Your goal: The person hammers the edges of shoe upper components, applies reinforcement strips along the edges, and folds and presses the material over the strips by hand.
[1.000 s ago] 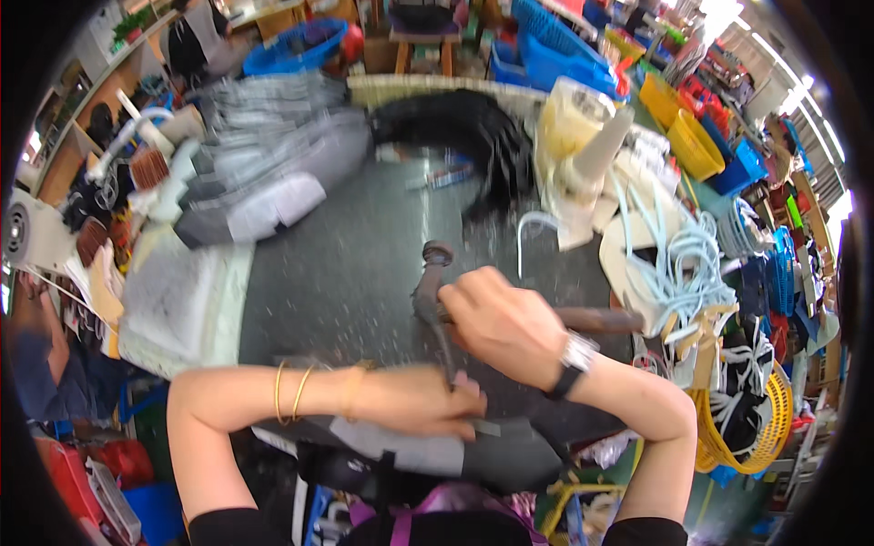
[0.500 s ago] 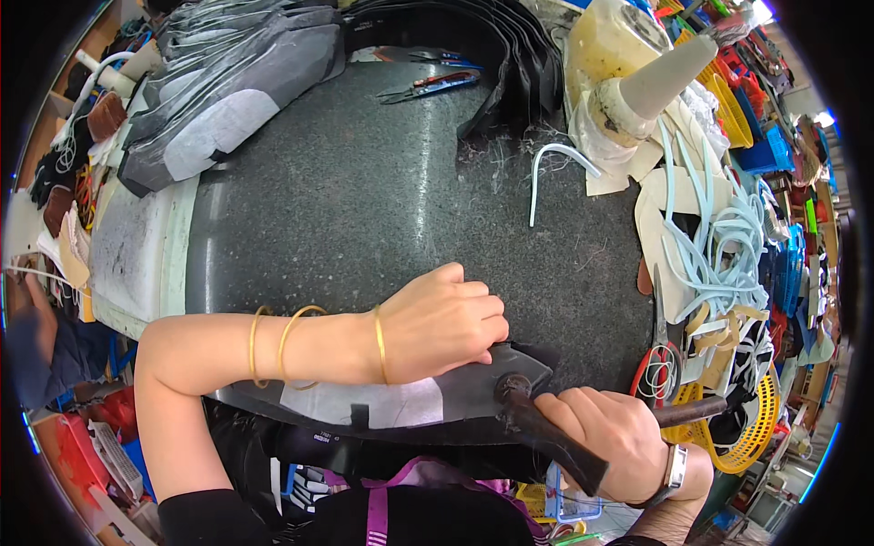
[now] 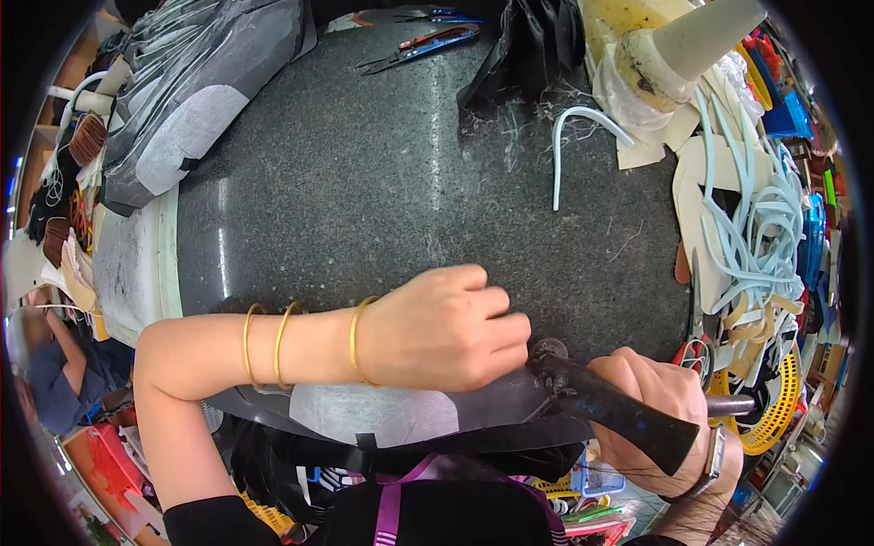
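Observation:
My left hand (image 3: 460, 329) is closed, knuckles up, at the edge of a dark, sheet-like piece (image 3: 482, 407) with a pale grey patch. Its fingertips are hidden under the hand, against the piece. My right hand (image 3: 648, 391) is wrapped round the handle of a hammer (image 3: 637, 420). The hammer's small round face sits right beside my left knuckles, over the end of the piece, and its flared end points down toward me. Whether the face touches the piece, I cannot tell.
A dark stone-like worktop (image 3: 364, 182) stretches ahead. Thread snips (image 3: 421, 47) lie at the back, stacked grey pieces (image 3: 191, 118) at far left. A pale curved strip (image 3: 557, 155), a cone spool (image 3: 701, 41), tangled light-blue strips (image 3: 765, 227) and a yellow basket (image 3: 774, 419) are on the right.
The hammer and my right hand have shifted right, and the hammer's face has lifted slightly. My left hand has slid a little right along the piece. The view has tilted nearer to me.

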Demonstrator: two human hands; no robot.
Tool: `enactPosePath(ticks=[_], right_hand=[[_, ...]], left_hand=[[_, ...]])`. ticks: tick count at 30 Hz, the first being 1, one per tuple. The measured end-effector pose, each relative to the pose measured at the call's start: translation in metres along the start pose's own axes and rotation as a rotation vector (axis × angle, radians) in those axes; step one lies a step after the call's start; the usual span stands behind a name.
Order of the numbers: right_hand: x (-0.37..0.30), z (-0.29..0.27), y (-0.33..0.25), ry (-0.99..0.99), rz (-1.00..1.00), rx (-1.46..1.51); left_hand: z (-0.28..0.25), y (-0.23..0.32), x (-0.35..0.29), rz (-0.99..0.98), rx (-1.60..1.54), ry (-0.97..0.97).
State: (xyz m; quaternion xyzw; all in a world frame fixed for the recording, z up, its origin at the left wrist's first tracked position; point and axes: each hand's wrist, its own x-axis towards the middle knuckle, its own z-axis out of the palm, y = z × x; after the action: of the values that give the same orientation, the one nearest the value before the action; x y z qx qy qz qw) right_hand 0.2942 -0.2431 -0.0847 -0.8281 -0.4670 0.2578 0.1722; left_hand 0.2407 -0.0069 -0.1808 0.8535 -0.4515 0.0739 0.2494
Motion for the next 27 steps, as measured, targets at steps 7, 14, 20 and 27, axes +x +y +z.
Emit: enactPosePath(ticks=[7,14,20,27], right_hand=[[0.006,0.008,0.017,0.048,-0.11,-0.055],[0.015,-0.005,0.011,0.086,-0.224,-0.143],[0.034,0.014,0.007,-0.009,-0.039,0.097],[0.014,0.016,-0.021,0.055,-0.143,-0.183]], left_hand=[[-0.006,0.031,-0.019,-0.221,-0.147,0.023],[-0.029,0.044,-0.001,-0.307,-0.067,-0.265],[-0.024,0.054,-0.049,-0.308,-0.062,-0.183],[-0.029,0.044,-0.051,-0.514,-0.391,-0.031]])
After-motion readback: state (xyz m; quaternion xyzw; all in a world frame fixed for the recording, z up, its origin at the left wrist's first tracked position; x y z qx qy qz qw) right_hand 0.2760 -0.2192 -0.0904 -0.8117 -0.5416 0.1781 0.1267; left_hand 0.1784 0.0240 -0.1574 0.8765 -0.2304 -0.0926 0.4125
